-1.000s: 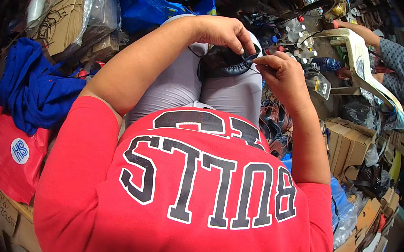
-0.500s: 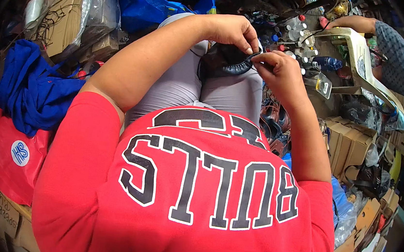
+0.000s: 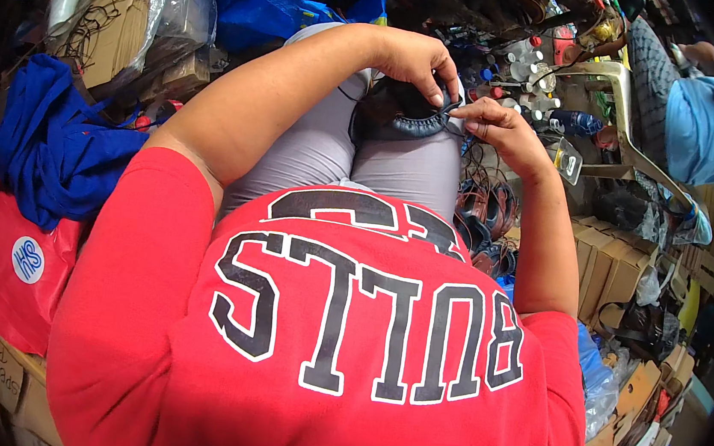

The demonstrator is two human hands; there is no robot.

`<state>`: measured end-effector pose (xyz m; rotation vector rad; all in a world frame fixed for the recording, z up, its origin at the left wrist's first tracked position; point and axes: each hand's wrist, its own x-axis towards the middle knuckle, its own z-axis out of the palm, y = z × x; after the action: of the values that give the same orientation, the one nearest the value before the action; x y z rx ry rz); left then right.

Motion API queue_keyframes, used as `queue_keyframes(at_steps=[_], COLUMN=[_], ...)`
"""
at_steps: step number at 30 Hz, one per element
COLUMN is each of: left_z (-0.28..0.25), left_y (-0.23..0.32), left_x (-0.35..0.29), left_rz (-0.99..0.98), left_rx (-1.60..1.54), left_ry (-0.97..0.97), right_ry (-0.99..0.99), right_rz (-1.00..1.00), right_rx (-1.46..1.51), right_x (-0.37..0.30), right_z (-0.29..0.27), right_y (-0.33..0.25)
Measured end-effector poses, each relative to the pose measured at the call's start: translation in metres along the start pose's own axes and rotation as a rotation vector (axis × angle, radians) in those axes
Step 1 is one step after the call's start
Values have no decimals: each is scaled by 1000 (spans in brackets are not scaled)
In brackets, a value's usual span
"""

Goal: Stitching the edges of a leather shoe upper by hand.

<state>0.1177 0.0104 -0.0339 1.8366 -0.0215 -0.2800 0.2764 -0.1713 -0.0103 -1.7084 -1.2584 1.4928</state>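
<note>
A black leather shoe [image 3: 419, 127] with a gathered, puckered seam rests on my lap between my grey-trousered thighs [image 3: 414, 167]. My left hand [image 3: 424, 64] reaches over it from the far left, thumb and fingers pinched at its far right edge. Close beside those fingertips, my right hand [image 3: 503, 130] pinches at the same edge; what lies between its fingers is too small to make out. Part of the shoe is hidden under my left hand.
Small bottles [image 3: 522, 70] crowd the floor ahead, near a pale plastic chair [image 3: 622, 102] and a person in light blue [image 3: 709, 132]. Dark brown shoes [image 3: 487, 208] lie by my right thigh. Cardboard [image 3: 607, 260] is at right, blue cloth [image 3: 55, 142] at left.
My right hand has shifted slightly down and right, with its fingers straighter. My left hand's fingers have moved a little lower. The other person has moved, showing more light blue clothing.
</note>
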Motion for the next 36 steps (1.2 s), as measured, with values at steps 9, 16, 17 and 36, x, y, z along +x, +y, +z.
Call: queue_keyframes(at_steps=[9,16,17,36], left_z=[2,4,4,57], left_y=[-4,-4,-4,3], left_x=[-3,-7,-8,-77], left_rz=[18,14,24,107], left_rx=[-52,-113,-120,277], left_ry=[4,30,31,759], right_ry=[10,14,37,533], right_rz=[-11,-7,-30,-189], right_rx=[101,209,200,-518], right_x=[3,1,1,-30], right_z=[1,7,10,76], right_y=[13,17,16,-29])
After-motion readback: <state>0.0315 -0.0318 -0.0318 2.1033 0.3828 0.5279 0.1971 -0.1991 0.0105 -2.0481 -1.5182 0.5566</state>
